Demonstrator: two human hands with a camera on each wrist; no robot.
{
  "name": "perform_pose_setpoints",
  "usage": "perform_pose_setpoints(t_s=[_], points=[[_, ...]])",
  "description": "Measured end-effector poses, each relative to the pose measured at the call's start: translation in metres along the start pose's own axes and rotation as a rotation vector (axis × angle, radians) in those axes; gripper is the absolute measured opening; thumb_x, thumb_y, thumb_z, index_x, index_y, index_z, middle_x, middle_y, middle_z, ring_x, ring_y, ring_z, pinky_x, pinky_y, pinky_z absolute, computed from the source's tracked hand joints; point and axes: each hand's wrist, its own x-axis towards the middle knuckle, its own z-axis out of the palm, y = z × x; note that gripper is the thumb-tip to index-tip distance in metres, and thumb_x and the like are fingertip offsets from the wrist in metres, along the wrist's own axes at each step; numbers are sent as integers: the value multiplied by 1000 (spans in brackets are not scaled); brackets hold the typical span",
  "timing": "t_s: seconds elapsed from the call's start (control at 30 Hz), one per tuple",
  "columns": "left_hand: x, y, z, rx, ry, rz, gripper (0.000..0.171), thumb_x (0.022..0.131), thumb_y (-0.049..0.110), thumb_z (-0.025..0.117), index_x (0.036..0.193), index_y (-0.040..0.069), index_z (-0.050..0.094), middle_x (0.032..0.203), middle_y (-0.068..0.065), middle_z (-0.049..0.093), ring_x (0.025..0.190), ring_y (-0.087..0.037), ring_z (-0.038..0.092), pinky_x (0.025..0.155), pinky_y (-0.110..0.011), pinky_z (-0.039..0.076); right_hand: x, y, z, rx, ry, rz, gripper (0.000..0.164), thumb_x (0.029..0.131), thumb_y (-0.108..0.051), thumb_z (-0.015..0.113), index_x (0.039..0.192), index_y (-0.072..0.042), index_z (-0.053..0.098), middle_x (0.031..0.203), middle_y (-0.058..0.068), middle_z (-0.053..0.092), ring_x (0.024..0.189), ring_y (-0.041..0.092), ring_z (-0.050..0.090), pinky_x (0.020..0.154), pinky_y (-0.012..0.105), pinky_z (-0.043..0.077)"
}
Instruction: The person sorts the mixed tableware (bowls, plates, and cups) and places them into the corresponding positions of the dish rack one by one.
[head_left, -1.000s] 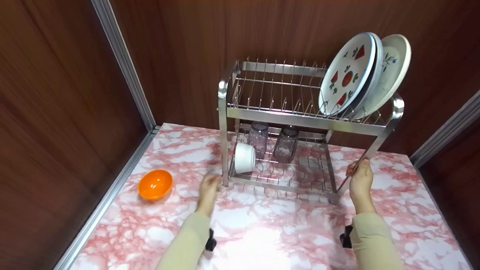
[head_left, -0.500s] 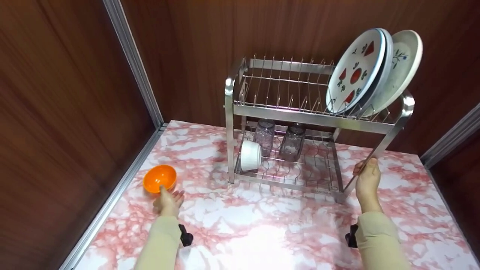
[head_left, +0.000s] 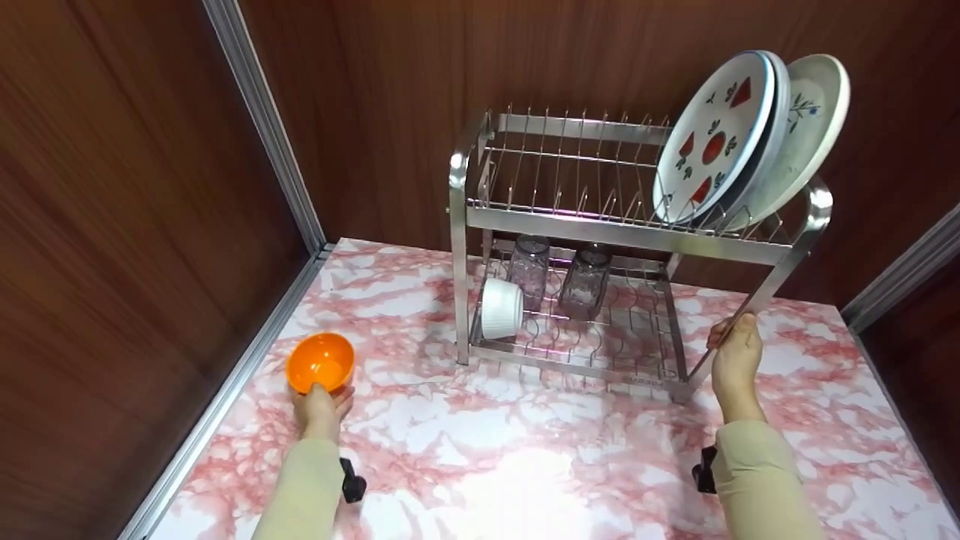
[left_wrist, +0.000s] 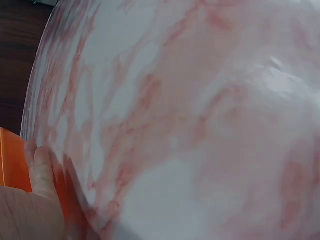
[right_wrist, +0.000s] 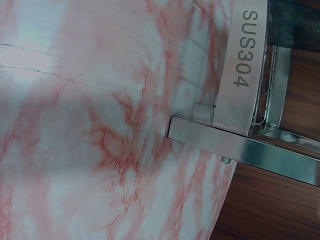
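My left hand [head_left: 319, 411] holds a glossy orange bowl [head_left: 321, 360] by its near side, thumb at the rim and fingers along the outer wall. In the left wrist view, the fingers lie against the orange bowl [left_wrist: 15, 162] at the left edge. On the right, my right hand [head_left: 736, 360] grips the front right leg of a metal two-tier dish rack [head_left: 630, 234]. The right wrist view catches that leg [right_wrist: 240, 147] and the rack's lower bar stamped SUS304; the hand is almost wholly out of that view.
Several large plates [head_left: 716, 142] lean upright at the right of the rack's top tier. A white ribbed cup [head_left: 501, 309] and two clear glasses [head_left: 529, 270] occupy the lower tier. Wood-grain panels surround the pink marbled table [head_left: 420, 450].
My left hand has moved left from beside the rack to the orange bowl and taken hold of its near rim. The right hand stays on the rack leg. The head view has shifted slightly.
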Motion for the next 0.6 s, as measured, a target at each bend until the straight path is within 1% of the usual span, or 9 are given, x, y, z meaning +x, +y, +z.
perform_pose_setpoints(t_s=[0.1, 0.2, 0.33, 0.43, 0.5, 0.6], points=[[-6, -5, -3, 65, -12, 21, 55, 93, 19, 24, 140, 25, -4, 105, -21, 44, 81, -26, 63, 85, -41, 46, 0, -1, -1, -5, 4, 13, 47, 91, -35, 26, 63, -2, 46, 50, -3, 46, 44, 5, 42, 48, 17, 36], [-12, -9, -2, 141, -39, 47, 53, 92, 18, 27, 140, 22, 5, 107, -23, 47, 76, -25, 64, 79, -40, 49, 1, -1, -1, 16, 12, 19, 46, 92, -34, 27, 63, -4, 46, 50, -3, 46, 43, 5, 42, 48, 16, 37], [-25, -17, 4, 224, -108, 79, 48, 91, 16, 28, 137, 9, 16, 106, -24, 48, 69, -23, 64, 72, -39, 51, 2, -1, -1, 62, 7, 2, 45, 90, -35, 30, 62, -4, 46, 49, -2, 46, 43, 5, 43, 47, 16, 36], [-38, -22, 12, 279, -163, 89, 46, 90, 16, 30, 132, 1, 21, 100, -21, 51, 66, -21, 63, 70, -39, 51, 2, -2, -1, 71, -3, -3, 45, 89, -37, 31, 64, -3, 46, 51, -2, 46, 45, 5, 44, 47, 16, 38], [-48, -25, 17, 297, -202, 93, 43, 89, 14, 32, 128, -1, 24, 95, -21, 54, 66, -22, 63, 70, -40, 51, 1, -2, -2, 62, -6, 13, 44, 90, -37, 30, 67, -3, 47, 53, -1, 47, 48, 6, 45, 51, 16, 39], [-62, -30, 26, 313, -261, 109, 40, 88, 12, 34, 125, -2, 27, 88, -18, 56, 66, -24, 63, 70, -40, 51, -4, 2, -5, -1, -6, 43, 40, 91, -35, 29, 73, -6, 49, 59, -2, 50, 55, 7, 50, 65, 19, 40]])
